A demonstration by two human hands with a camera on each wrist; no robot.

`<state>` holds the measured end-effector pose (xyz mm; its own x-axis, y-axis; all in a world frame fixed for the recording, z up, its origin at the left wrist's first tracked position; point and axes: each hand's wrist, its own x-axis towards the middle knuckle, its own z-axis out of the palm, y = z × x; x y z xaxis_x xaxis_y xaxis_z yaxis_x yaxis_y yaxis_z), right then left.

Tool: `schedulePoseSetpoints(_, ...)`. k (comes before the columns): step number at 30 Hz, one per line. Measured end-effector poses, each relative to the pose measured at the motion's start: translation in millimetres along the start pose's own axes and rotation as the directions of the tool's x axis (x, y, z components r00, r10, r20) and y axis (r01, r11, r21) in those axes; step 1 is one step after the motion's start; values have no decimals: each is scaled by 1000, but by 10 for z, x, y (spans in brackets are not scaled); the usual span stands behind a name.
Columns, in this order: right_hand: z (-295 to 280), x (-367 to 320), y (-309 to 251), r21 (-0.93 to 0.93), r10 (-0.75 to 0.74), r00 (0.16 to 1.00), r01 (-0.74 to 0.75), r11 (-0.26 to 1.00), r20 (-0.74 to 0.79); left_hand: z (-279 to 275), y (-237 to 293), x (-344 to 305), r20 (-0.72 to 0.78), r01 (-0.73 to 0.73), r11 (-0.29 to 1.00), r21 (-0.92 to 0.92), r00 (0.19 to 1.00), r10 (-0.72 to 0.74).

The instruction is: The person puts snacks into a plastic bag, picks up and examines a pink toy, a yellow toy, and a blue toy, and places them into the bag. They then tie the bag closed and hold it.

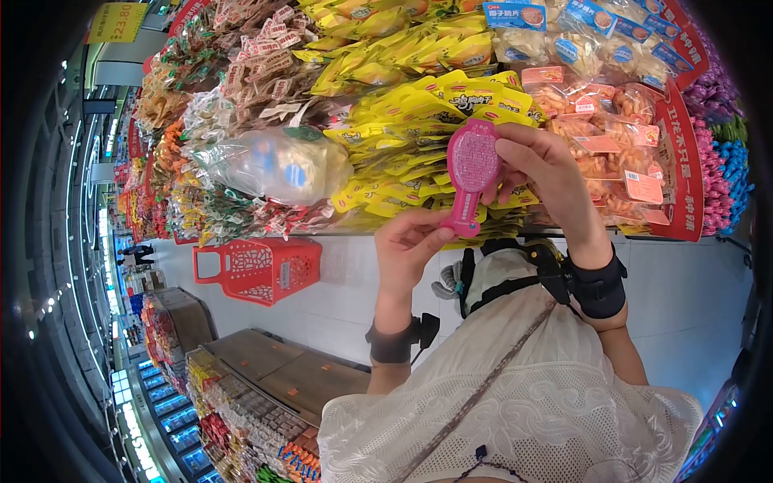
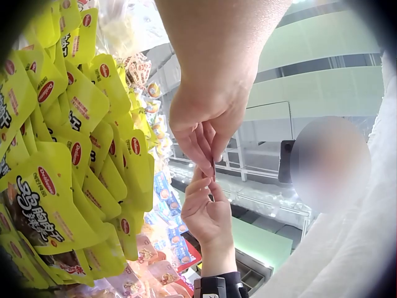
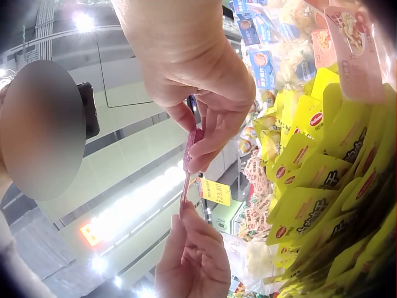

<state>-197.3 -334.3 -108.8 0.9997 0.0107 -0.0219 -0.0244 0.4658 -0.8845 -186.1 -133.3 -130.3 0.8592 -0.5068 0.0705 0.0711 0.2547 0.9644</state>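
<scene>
I have the pink paddle-shaped pack up in front of me, over the yellow snack bags, its printed face turned towards my head. Both hands are clamped on it: my left hand pinches the tip of the narrow handle, and my right hand pinches the right edge of the wide oval end. The lines on it are too small to make out here.

I'd judge the step to be looking the pack over. To do it well, I should grip lightly at the rims, keep my right thumb clear of the print, and tilt the face gently to lose any glare. The handle looks thin edge-on, so bending or twisting it between my hands could crease it.
</scene>
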Motion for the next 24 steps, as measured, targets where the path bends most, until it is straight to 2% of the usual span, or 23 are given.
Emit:
schedulePoseSetpoints(15,6,0,-20,-31,12,1000,-13,999,-21,13,-15,0,-72,32,999,10,997,-32)
schedulePoseSetpoints(24,-4,-2,-20,-60,8,1000,-8,998,-5,-36,-36,-7,-8,25,1000,-12,1000,-25)
